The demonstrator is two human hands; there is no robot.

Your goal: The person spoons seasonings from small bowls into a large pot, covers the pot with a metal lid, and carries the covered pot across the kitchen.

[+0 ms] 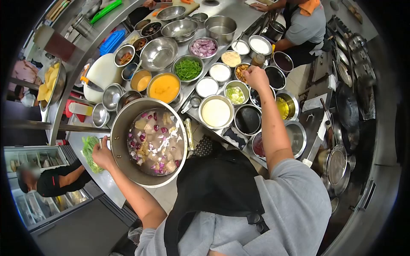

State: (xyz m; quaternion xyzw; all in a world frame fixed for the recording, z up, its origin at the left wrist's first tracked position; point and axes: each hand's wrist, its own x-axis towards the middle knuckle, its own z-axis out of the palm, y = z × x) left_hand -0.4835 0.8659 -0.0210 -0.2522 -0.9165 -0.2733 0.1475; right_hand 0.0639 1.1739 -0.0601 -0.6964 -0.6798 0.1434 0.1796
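The left hand [102, 154] clamps the steel stockpot [121, 145] at its left side. The stockpot sits nearer the person than the orange sauce [164, 88] on the bench [244, 12]; its base support is hidden. The right hand [257, 79], well apart, has its fingers drawn together near the golden-brown pieces [241, 71] and small bottle [258, 60]; its grip cannot be determined. Judged status: stockpot already charged with liquid and red onion pieces [142, 138]; sliced onion [203, 47] and chopped greens [188, 69] apparently unused. Legible writing: none.
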